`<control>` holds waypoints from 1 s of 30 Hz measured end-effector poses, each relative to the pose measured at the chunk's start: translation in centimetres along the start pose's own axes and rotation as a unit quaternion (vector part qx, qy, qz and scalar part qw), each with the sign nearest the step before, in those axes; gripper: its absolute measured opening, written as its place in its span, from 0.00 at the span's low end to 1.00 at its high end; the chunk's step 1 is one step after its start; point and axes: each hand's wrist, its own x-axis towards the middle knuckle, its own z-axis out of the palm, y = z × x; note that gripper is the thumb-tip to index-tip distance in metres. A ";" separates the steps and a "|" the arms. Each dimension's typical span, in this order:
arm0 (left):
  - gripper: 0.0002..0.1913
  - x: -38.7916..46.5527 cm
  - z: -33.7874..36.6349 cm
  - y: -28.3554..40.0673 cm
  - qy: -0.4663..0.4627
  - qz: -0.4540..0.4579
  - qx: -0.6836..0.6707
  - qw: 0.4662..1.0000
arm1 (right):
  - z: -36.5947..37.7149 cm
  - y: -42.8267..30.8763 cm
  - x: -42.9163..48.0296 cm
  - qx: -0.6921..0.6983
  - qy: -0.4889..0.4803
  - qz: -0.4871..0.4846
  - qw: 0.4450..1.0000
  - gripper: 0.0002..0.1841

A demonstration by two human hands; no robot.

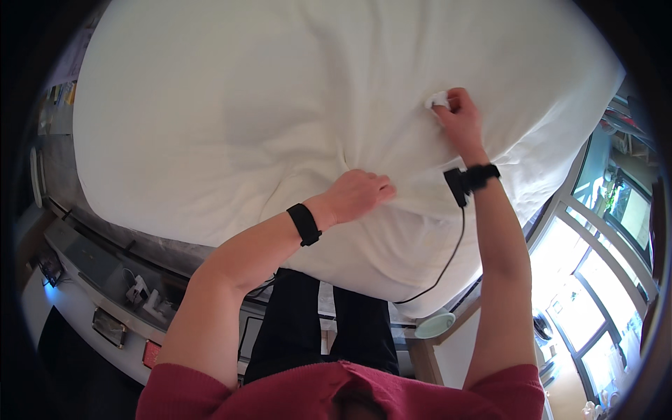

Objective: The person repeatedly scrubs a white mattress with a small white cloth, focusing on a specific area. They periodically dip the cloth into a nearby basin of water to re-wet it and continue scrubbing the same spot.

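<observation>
A mattress with a cream fitted sheet or cover point(184, 131) fills most of the view, its cloth creased between and around my hands. My left hand point(359, 195) rests on the cloth with curled fingers, near several gathered folds; whether it pinches the cloth cannot be told. Further up and to the right, my right hand point(463, 118) grips a small crumpled white wad point(437, 100), perhaps tissue or cloth, against the sheet. Black straps circle both wrists, and the right one carries a black device point(457, 186) with a thin cable.
The cable runs down past the mattress's near edge. A pale green basin point(434, 325) sits beyond that edge at the lower right. At the lower left is a grey and white cabinet or shelf point(94, 262) with white plugs or adapters point(137, 291). Glass windows point(577, 283) stand at the right.
</observation>
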 end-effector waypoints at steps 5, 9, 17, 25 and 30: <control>0.02 -0.3 0.8 -0.6 0.082 -0.032 0.065 0.994 | -0.5 -2.1 -7.3 0.034 0.024 -0.078 0.996 0.12; 0.02 -0.4 1.3 -0.6 0.042 -0.003 0.082 0.996 | 4.6 -2.0 -9.3 -0.210 -0.097 -0.339 0.912 0.12; 0.01 0.0 0.7 0.2 -0.013 -0.006 0.025 1.000 | 5.1 -1.1 -4.7 -0.386 0.051 -0.169 0.905 0.05; 0.02 0.1 0.1 -0.1 0.033 -0.010 0.000 0.999 | 6.6 -2.0 -4.1 -0.401 -0.079 -0.249 0.878 0.06; 0.02 0.2 -0.3 -0.1 0.013 -0.016 0.034 0.999 | 5.7 -0.9 -4.1 -0.385 0.021 -0.274 0.881 0.04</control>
